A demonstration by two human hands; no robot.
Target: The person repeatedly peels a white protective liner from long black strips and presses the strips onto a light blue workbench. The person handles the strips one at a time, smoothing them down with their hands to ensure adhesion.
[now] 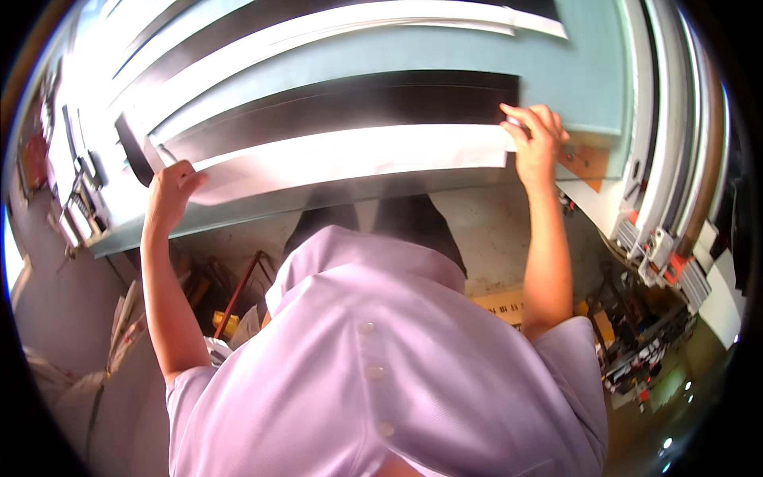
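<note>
A long white strip [358, 156] stretches between my two hands along the near edge of a glass-topped table [572, 103]. My left hand [171, 195] is closed on its left end, thumb and fingers pressed together. At the other end, my right hand [540, 143] has thumb and forefinger curled in a pinch at the strip's upper right corner; exactly what lies between the fingertips is hard to see. Just beyond the white strip lies a wide black strip [381, 99], flat and partly bordered by the white one. Glare washes out the strips' left ends.
Farther back on the table lie more white strips [397, 17] and dark strips. An orange triangular piece [586, 163] is by the right corner. A long metal rail [675, 103] runs down the right side. Assorted tools [83, 199] crowd the left edge, and a cardboard box [501, 306] sits below.
</note>
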